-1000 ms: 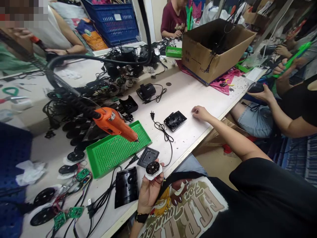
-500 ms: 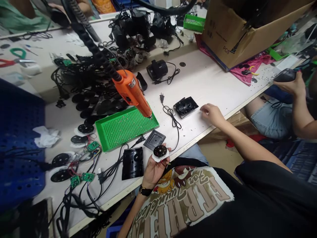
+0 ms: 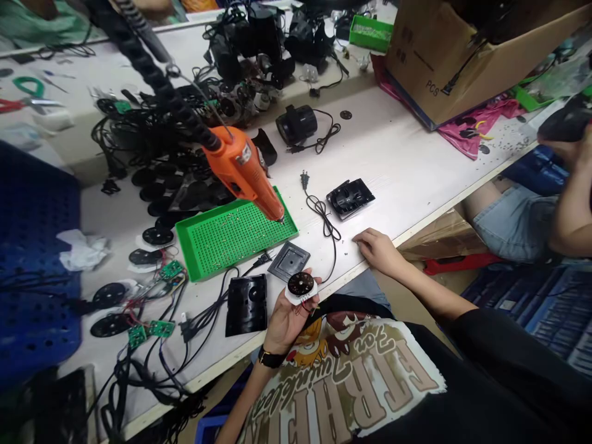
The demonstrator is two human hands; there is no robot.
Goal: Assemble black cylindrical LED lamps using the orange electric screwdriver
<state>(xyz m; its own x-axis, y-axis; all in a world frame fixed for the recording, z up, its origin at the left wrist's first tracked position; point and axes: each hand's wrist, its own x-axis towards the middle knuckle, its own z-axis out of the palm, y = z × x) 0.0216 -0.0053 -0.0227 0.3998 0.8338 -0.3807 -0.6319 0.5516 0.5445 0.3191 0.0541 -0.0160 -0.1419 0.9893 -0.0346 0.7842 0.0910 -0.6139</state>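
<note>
Left hand [image 3: 285, 317] is holding the round black disc [image 3: 300, 284] right at the near edge of the bench [image 3: 407, 154]. Its fingers are clamped around the disc's white underside, and thin red wires are dangling below. The disc is hanging half over the lap, so if that grip is loosening at all, I'd guess it's dropping past the edge rather than onto the bench. Those wires also look easy to snag or tear.

Right hand [image 3: 377, 248] is pressing its fingertips down on the bench near the edge. I can't tell if they're pinching anything, it's too small to see. The black cord [image 3: 325, 217] is looping just beside that hand, so a careless sweep is probably dragging the cord along. The orange screwdriver [image 3: 243, 168] is hanging tip-down over the green tray [image 3: 234, 233], close enough to bump.
</note>
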